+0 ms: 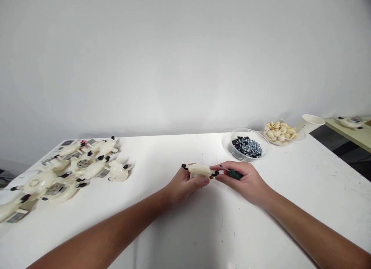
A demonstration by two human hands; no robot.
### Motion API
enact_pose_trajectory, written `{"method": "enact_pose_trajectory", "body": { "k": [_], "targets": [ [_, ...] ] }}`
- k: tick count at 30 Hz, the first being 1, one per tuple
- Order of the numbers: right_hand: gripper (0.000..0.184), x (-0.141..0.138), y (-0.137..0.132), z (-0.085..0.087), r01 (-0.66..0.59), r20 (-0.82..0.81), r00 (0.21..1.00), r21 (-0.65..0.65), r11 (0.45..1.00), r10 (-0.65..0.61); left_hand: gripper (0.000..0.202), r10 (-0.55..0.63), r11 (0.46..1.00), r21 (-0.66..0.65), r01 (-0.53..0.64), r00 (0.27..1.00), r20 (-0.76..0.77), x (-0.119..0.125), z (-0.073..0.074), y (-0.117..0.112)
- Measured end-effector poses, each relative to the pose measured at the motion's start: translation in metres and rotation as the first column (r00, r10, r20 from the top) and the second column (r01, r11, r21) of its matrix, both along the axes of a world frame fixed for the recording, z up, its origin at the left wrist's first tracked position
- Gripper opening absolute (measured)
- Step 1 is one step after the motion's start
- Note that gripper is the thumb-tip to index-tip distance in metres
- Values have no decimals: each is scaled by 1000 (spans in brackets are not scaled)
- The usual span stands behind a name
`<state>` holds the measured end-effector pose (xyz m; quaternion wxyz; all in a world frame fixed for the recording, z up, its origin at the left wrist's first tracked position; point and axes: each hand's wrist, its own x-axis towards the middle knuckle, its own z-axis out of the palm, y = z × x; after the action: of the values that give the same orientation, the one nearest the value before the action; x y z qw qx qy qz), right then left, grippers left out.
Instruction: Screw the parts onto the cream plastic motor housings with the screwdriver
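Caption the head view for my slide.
Left hand holds a cream part with black fittings; right hand, a green-handled screwdriver, over a white table.

white worktop (162, 153) before a pale wall (185, 60), cream housings (34, 183) crowded at left, round clear dish (256, 137) of black pieces (240, 146) and silvery bits (252, 149) at right, clear bowl (282, 143) of cream pieces (278, 132) beside it, whitish cup (313, 125), yellowish surface (352, 134) bearing another housing (351, 122)

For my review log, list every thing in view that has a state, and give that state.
Left hand: gripping cream part.
Cream part: held.
Right hand: gripping screwdriver.
Screwdriver: held, tip near the cream part's right end.
Dish: uncovered, holding black pieces and silvery bits.
Bowl: holding pale pieces.
Cup: uncovered, contents unseen.
Other cream parts: lying grouped at left.
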<state>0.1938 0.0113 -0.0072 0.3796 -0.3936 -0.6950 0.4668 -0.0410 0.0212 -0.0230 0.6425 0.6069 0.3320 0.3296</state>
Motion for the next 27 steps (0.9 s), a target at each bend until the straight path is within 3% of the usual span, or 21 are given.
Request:
{"method": "enact_pose_trajectory", "body": {
  "k": [11, 17, 21, 25, 27],
  "targets": [
    [13, 2, 0, 4, -53, 61, 997, 30, 998, 51, 28, -18, 1000, 11, 19, 999, -28, -2, 1, 1],
    [30, 2, -2, 0, -37, 136, 991, 222, 974, 7, 21, 1, 1000, 4, -1, 1000, -23, 1, 1, 0],
    [40, 5, -2, -1, -47, 194, 980, 411, 910, -36, 25, 13, 999, 49, -10, 999, -50, 5, 5, -2],
    [40, 5, -1, -2, -37, 260, 951, 640, 768, -170, 29, 4, 997, 82, 5, 994, -106, 8, 11, -2],
    [38, 4, -2, -3, -41, 283, 934, 691, 722, -218, 29, -13, 994, 104, 27, 991, -134, 8, 13, -1]
  ]
}}
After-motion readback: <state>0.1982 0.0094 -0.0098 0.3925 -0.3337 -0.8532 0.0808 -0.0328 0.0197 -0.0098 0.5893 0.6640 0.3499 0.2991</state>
